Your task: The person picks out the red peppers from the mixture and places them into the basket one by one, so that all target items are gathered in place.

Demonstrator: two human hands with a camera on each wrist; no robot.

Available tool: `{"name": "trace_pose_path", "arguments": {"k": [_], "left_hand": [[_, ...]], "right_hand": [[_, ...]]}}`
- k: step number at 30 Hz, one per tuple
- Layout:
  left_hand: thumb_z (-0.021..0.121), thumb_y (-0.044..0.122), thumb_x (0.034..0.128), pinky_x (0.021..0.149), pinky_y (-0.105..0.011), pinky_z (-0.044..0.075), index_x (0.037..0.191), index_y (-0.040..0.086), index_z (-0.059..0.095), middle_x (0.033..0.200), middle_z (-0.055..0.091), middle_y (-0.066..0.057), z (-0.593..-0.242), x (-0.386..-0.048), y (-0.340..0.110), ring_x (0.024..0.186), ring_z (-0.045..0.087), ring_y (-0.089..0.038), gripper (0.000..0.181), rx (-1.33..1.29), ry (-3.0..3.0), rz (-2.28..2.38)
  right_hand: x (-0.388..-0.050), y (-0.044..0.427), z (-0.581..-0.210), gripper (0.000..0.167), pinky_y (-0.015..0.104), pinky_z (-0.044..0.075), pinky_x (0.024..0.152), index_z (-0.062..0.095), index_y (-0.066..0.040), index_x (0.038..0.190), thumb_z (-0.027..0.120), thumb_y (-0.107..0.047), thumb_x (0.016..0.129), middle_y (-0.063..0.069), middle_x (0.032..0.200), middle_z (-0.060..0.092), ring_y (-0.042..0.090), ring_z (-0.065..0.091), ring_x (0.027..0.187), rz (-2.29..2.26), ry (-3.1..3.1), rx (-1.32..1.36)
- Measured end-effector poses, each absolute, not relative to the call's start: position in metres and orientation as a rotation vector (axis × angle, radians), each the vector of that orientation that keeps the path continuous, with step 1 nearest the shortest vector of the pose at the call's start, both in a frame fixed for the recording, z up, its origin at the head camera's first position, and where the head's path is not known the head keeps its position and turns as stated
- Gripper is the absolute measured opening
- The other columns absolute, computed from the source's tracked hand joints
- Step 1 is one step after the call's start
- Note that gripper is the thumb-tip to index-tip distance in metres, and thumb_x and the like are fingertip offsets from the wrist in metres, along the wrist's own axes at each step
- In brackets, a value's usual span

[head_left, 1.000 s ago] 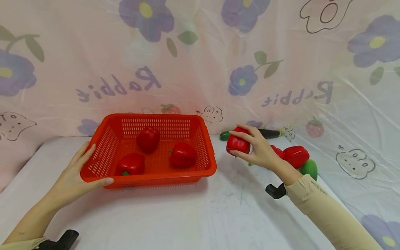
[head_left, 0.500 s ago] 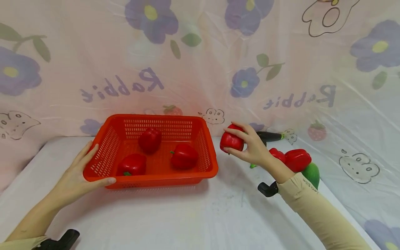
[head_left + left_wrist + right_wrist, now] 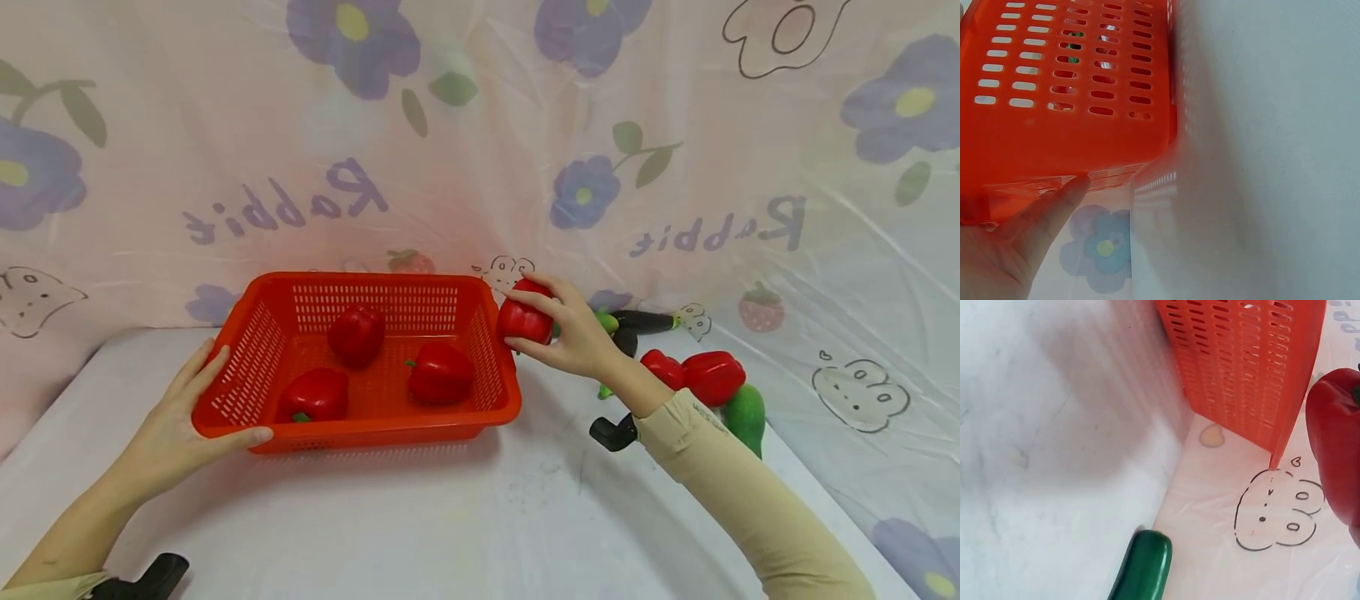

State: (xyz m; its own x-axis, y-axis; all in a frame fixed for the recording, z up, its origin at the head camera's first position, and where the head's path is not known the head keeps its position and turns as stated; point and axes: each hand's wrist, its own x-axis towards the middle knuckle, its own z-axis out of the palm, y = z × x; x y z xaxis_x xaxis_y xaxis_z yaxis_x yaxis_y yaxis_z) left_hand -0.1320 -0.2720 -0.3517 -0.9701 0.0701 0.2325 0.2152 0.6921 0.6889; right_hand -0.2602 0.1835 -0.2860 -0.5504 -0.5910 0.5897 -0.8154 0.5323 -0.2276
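Observation:
A red plastic basket [image 3: 360,427] stands on the white table with three red peppers inside, one of them [image 3: 441,373] near its right end. My left hand [image 3: 168,425] holds the basket's left end, thumb on the front rim and fingers along the side; in the left wrist view the hand [image 3: 1022,250] lies against the basket wall [image 3: 1072,144]. At the basket's right rim my right hand [image 3: 566,329] grips a red pepper [image 3: 527,313] between thumb and fingers, raised above the table. The right wrist view shows that pepper [image 3: 1338,444] beside the basket [image 3: 1235,369].
Right of the basket lie an eggplant [image 3: 643,322], a green vegetable partly behind the right hand, more red peppers [image 3: 712,377] and a green mango-like item [image 3: 745,412]. A dark green rounded end [image 3: 1146,562] shows in the right wrist view. A patterned cloth [image 3: 465,167] hangs behind.
My right hand has carried the gripped pepper leftward and slightly up, to the basket's right rim, uncovering more of the vegetables behind it. The left hand has stayed on the basket.

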Motion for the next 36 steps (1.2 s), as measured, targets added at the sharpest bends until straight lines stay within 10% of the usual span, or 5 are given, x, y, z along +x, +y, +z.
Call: {"name": "trace_pose_path", "arguments": {"k": [36], "left_hand": [[0.083, 0.027, 0.0723, 0.098, -0.08, 0.013, 0.155, 0.012, 0.009, 0.162, -0.005, -0.004, -0.352, -0.129, -0.269, 0.144, 0.002, -0.047, 0.112, -0.251, -2.668, -1.17]], "right_hand": [[-0.298, 0.123, -0.3, 0.06, 0.052, 0.049, 0.095, 0.057, -0.012, 0.132, 0.08, -0.026, 0.078, 0.023, 0.145, 0.037, 0.035, 0.037, 0.131, 0.752, -2.355, 1.157]]}}
